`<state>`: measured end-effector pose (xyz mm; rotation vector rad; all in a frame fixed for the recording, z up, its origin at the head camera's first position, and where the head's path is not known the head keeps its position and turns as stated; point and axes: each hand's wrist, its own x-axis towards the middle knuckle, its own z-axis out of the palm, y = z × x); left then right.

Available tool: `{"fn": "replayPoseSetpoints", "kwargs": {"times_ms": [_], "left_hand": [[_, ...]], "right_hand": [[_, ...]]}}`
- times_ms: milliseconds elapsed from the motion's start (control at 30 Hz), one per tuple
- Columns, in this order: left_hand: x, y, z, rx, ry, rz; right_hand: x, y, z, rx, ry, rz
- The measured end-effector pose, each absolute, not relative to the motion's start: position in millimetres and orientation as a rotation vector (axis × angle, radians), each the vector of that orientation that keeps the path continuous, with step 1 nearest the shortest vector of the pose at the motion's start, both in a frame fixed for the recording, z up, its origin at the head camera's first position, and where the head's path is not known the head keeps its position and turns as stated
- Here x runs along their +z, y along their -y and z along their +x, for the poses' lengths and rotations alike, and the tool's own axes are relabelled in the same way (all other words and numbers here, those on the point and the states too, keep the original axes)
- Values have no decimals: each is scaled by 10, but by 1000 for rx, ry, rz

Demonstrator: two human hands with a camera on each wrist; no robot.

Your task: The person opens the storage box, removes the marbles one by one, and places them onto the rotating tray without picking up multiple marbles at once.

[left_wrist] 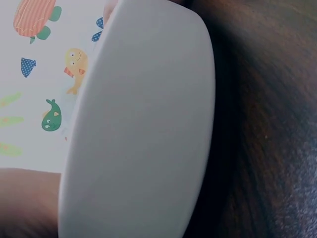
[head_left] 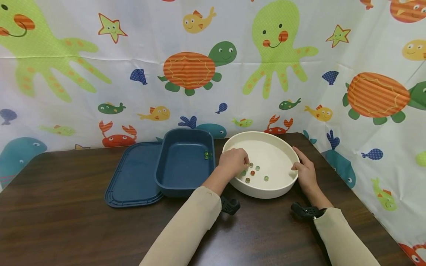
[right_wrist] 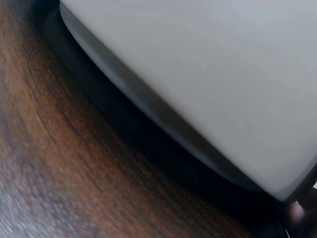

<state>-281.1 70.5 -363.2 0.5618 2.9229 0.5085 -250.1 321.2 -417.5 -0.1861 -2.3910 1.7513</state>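
Note:
A round cream bowl (head_left: 279, 173) stands on the table with several small glass marbles inside, among them a red marble (head_left: 252, 173) and a green marble (head_left: 266, 178). Over its left rim reaches my left hand (head_left: 234, 162), fingers bent down right beside the marbles; I cannot tell whether a marble is between the fingertips. My right hand (head_left: 305, 170) grips the right rim, thumb on the inner side and fingers outside. The bowl's outer wall (left_wrist: 138, 119) fills most of the left wrist view, and its pale side (right_wrist: 223, 84) dominates the right wrist view.
Left of the bowl sits a deep blue bin (head_left: 181, 162) with a few green marbles (head_left: 207, 154) near its right wall. Its flat blue lid (head_left: 134, 177) lies beside it, partly under the bin. A sea-animal curtain (head_left: 133, 92) hangs behind the dark wooden table (head_left: 66, 221).

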Motion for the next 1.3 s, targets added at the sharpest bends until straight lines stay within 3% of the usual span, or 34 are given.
{"fn": "replayPoseSetpoints", "kwargs": {"times_ms": [433,833,1300], "left_hand": [[-3665,-696,-2814,482,-2927,560],[-3463,-452,-2776,957,-2965,499],[-3400,188,-2847,1137,-3055,145]], "right_hand": [[-4175,-3199,-2491,1750,2397,-194],[-4167,-3203,-2485,1753,2390,-192],[-4165,-3195,-2474,1758,2394,-195]]}}
